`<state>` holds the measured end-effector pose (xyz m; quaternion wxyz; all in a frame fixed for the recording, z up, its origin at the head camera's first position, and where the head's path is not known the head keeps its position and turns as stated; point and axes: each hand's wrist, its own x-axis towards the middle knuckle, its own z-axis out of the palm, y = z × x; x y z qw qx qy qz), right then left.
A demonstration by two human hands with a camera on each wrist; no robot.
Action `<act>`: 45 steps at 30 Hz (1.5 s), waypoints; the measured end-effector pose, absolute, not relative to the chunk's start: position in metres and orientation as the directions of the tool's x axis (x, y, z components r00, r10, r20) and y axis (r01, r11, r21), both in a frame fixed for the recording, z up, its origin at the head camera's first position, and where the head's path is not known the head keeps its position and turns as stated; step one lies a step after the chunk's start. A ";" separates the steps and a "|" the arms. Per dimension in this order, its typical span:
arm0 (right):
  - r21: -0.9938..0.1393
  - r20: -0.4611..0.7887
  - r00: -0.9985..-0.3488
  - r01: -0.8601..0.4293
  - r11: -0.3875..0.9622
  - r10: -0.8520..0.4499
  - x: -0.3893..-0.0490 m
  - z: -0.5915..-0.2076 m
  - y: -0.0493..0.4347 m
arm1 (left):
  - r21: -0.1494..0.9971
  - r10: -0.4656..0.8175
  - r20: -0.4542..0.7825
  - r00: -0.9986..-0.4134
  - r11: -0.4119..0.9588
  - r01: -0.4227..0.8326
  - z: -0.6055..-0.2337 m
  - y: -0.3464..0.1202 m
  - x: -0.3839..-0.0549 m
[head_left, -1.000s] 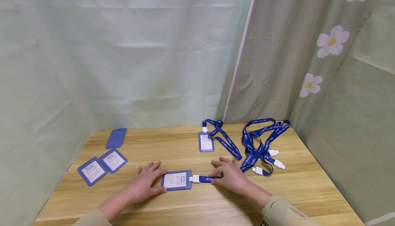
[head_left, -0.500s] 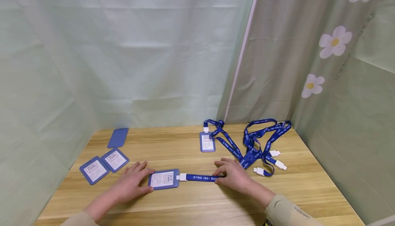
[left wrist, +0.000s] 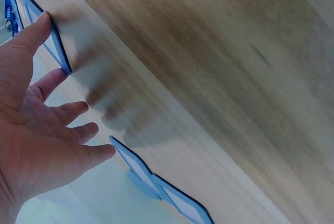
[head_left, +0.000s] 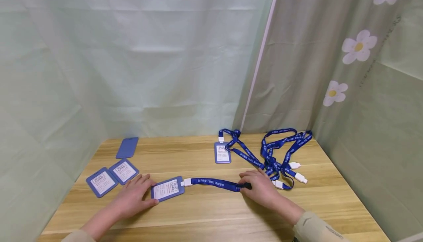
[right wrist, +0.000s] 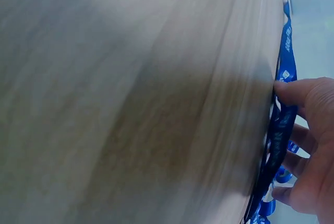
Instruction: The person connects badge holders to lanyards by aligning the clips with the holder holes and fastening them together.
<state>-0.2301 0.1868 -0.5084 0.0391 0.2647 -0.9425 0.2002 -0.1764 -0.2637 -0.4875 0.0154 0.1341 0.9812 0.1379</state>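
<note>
**Badge and strap drawn out sideways**

Your left hand (head_left: 134,195) grips the badge (head_left: 167,189) by opposite edges, thumb and finger at its far end, probably to steady it without covering the print. It lies toward 9 o'clock on the table (head_left: 188,220). Your right hand (head_left: 260,187), toward 3 o'clock, pinches the strap (head_left: 214,183), seemingly to lay it out lengthwise.

Compared with half a second ago, the badge sits further toward 9 and slants, its clip end swung toward 12; more strap shows, now bowed.
</note>
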 end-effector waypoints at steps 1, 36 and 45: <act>-0.348 0.191 -0.857 -0.516 0.783 -0.479 -0.230 -0.509 0.188 | 0.274 0.268 0.011 -0.963 0.926 0.261 -0.487 -0.263 -0.176; -0.208 0.211 -0.760 -0.649 0.731 -0.615 -0.219 -0.508 0.151 | 0.232 0.157 0.121 -0.980 0.955 0.182 -0.498 -0.233 -0.181; -0.101 0.207 -0.658 -0.751 0.653 -0.724 -0.204 -0.502 0.200 | 0.201 0.439 0.132 -0.889 0.866 0.458 -0.497 -0.259 -0.158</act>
